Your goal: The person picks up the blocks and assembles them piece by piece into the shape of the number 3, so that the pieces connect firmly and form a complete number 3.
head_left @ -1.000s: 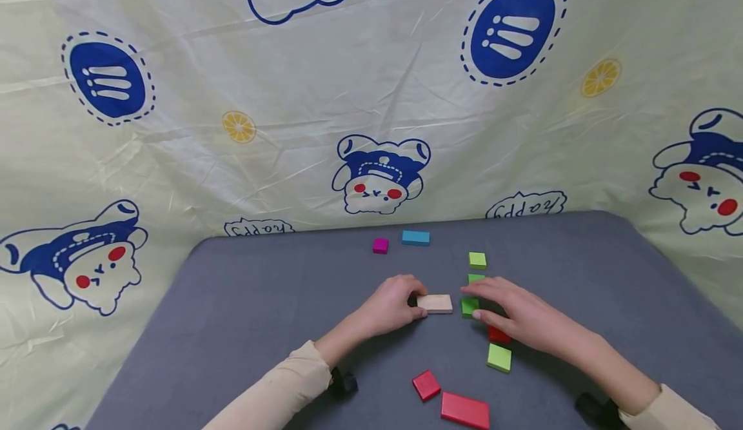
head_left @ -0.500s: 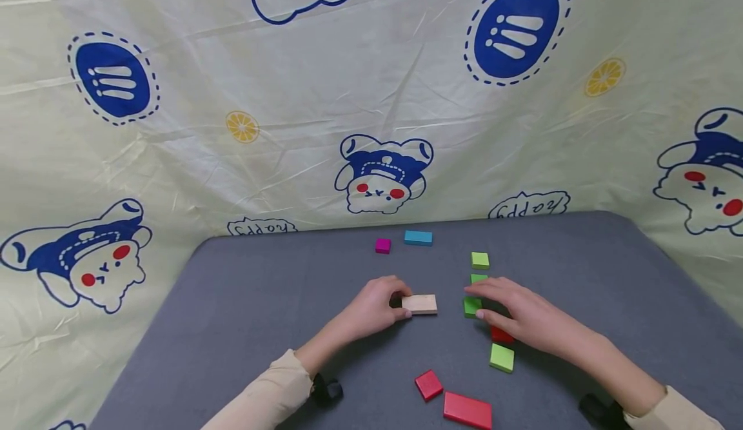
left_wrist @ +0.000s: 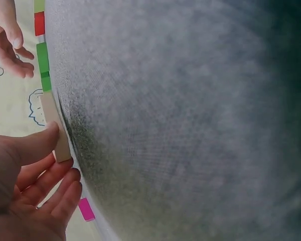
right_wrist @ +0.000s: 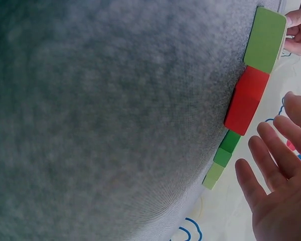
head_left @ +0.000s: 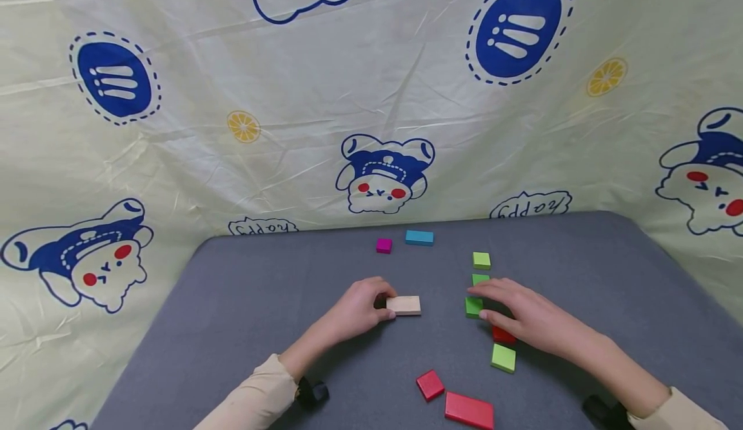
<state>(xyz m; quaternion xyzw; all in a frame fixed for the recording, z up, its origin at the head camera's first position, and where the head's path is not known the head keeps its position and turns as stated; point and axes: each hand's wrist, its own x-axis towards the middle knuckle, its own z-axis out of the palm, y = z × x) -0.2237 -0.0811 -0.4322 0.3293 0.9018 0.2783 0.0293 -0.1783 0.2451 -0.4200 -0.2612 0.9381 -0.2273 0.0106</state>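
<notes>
A pale wooden block (head_left: 404, 305) lies near the middle of the grey table. My left hand (head_left: 358, 307) pinches its left end between thumb and fingers, which the left wrist view confirms, with the block (left_wrist: 56, 130) under the thumb. My right hand (head_left: 525, 311) hovers by a green block (head_left: 473, 307), its fingers spread and nothing held. In the right wrist view the fingers of the right hand (right_wrist: 283, 186) are apart from the row of blocks. That hand partly covers another green block (head_left: 480, 279) and a red block (head_left: 503, 335).
Light green blocks lie at the far end (head_left: 481, 260) and near end (head_left: 503, 358) of the right-hand row. A small red block (head_left: 430, 385) and a larger red block (head_left: 469, 410) are in front. Magenta (head_left: 384, 245) and blue (head_left: 419, 238) blocks sit near the back edge.
My left hand has moved left with the wooden block, widening the gap between it and the green block. The right hand has stayed almost still.
</notes>
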